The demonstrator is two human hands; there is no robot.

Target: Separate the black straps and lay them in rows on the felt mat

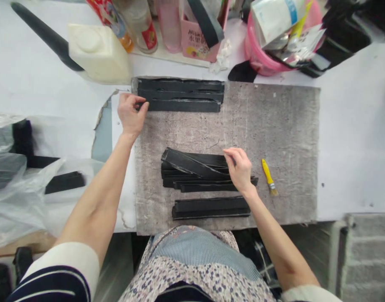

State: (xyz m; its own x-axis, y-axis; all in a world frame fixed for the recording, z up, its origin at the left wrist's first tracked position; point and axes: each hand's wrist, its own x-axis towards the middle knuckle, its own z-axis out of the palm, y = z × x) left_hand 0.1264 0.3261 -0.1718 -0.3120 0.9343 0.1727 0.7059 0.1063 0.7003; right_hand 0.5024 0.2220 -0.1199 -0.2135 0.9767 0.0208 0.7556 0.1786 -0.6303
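Several black strips (182, 95) lie side by side at the upper left of the grey mat (274, 126). My left hand (132, 112) is at their left end, thumb and index finger brought close together at the strip's edge; whether it pinches anything is unclear. Over the right part of a loose pile of black strips (195, 167) is my right hand (239, 167), its fingers bent with the fingertips near one another. What they hold, if anything, cannot be made out. Nearer my body lies a smaller stack of black strips (211, 207).
A yellow-handled brush (268, 174) rests on the mat's right side. Behind the mat stand a cream jug (98, 52), a pink box (197, 42), bottles and a filled pink basket (255, 46). Clear plastic bags (19, 201) with black pieces are at the left.
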